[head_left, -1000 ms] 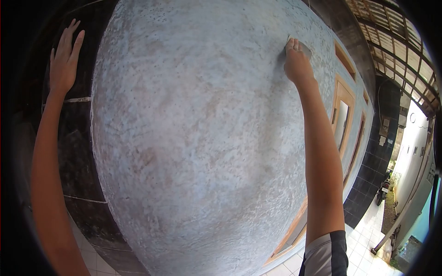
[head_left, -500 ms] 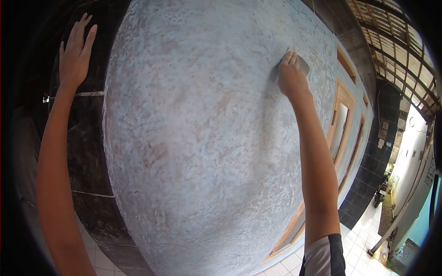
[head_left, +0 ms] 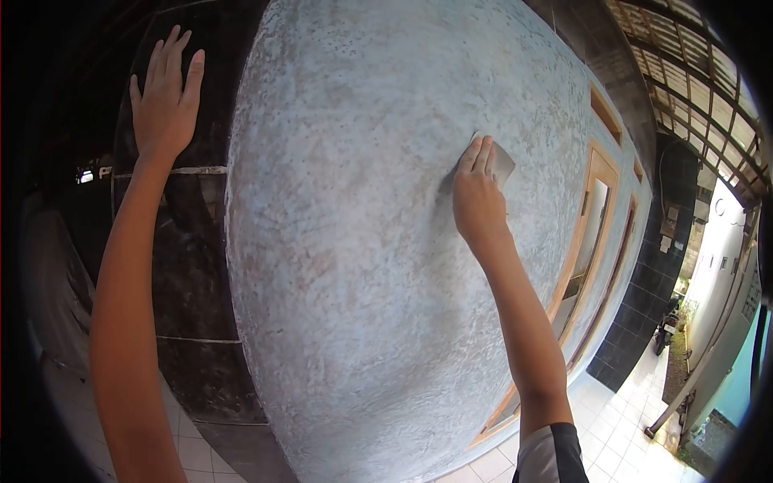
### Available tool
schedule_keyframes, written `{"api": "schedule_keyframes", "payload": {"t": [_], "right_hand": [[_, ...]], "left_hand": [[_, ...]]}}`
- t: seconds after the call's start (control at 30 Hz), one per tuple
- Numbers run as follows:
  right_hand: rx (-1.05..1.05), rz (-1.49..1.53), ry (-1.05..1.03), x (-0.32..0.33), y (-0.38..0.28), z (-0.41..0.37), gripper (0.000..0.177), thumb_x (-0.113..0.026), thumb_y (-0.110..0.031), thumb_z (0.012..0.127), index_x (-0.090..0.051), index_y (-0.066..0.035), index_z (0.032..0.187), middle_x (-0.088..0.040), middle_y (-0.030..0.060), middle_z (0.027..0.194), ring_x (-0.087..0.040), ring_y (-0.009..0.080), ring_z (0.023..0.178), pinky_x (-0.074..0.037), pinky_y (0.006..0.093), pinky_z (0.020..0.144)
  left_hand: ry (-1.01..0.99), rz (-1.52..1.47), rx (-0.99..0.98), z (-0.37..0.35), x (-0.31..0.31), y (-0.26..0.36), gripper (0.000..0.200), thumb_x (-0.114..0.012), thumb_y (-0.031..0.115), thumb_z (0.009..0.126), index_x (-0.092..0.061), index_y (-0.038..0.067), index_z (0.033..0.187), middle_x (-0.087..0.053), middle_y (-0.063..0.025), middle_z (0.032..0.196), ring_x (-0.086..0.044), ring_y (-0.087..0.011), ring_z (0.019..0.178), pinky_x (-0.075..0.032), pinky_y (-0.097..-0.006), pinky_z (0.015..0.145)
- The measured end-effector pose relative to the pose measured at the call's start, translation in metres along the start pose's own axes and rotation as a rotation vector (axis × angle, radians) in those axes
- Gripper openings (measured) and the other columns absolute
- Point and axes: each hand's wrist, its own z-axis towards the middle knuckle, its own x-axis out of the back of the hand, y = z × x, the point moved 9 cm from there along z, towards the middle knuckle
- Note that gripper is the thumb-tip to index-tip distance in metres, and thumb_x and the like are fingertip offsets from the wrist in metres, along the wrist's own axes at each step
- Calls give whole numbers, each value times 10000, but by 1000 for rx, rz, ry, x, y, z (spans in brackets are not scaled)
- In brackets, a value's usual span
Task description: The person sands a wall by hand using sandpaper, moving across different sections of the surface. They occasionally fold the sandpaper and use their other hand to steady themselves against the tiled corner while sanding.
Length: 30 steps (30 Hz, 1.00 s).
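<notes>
A mottled grey-blue plastered wall [head_left: 346, 258] fills the middle of the view, its surface rough and patchy. Pressed flat against its upper right part is a grey sheet that looks like sandpaper [head_left: 503, 165]. The fingers of my right hand [head_left: 481, 197] lie together over this sheet and hide part of it. At the upper left, my left hand [head_left: 167, 109] is open, fingers spread, against the dark tiled column [head_left: 193, 266] beside the wall's edge. It holds nothing.
Wood-framed windows [head_left: 594, 201] are set in the wall to the right. White floor tiles [head_left: 604, 427] run below. A slatted roof [head_left: 700, 64] hangs at the upper right, and a leaning pole [head_left: 670, 414] stands below it. A motorbike [head_left: 665, 334] is parked farther back.
My right hand has moved down and to the left over the wall with the sandpaper. My left hand stays spread on the column, appearing farther right as the view has shifted.
</notes>
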Motion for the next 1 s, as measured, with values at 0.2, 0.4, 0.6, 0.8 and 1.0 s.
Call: {"api": "schedule_keyframes", "payload": {"t": [0.2, 0.4, 0.6, 0.8, 1.0], "right_hand": [[-104, 86, -22, 2, 24, 21, 713, -525, 90, 872, -185, 184, 1491, -248, 382, 1551, -312, 436, 1460, -445, 484, 1098], [-16, 62, 68, 5, 2, 7, 698, -494, 64, 900, -168, 157, 1511, -200, 335, 1595, -280, 402, 1485, -376, 472, 1152], [-92, 26, -44, -1, -7, 4, 687, -464, 55, 922, -143, 141, 1524, -168, 306, 1615, -258, 392, 1496, -381, 479, 1148], [-96, 63, 3, 5, 9, 22, 686, -457, 80, 904, -164, 139, 1522, -186, 306, 1611, -260, 396, 1493, -382, 490, 1146], [-57, 100, -28, -6, 2, 14, 726, -456, 112, 864, -148, 146, 1521, -194, 313, 1606, -225, 409, 1503, -372, 474, 1154]], "left_hand": [[0, 24, -2, -3, 0, 2, 585, -291, 582, 1046, -371, 264, 1530, -311, 53, 1625, -248, -182, 1513, -169, -580, 1223], [-37, 55, 20, -5, 5, 7, 567, -277, 549, 1059, -362, 256, 1538, -292, 61, 1633, -236, -181, 1519, -171, -578, 1224], [-42, 43, 25, -7, 7, 5, 571, -280, 551, 1058, -366, 250, 1536, -291, 60, 1634, -241, -182, 1516, -176, -569, 1225], [-22, 66, 4, -8, 6, 6, 572, -285, 541, 1059, -373, 232, 1533, -308, 52, 1626, -248, -185, 1513, -187, -570, 1221], [-61, 84, 4, -8, 7, 6, 578, -287, 545, 1058, -368, 232, 1537, -297, 56, 1630, -236, -182, 1517, -178, -570, 1225]]}}
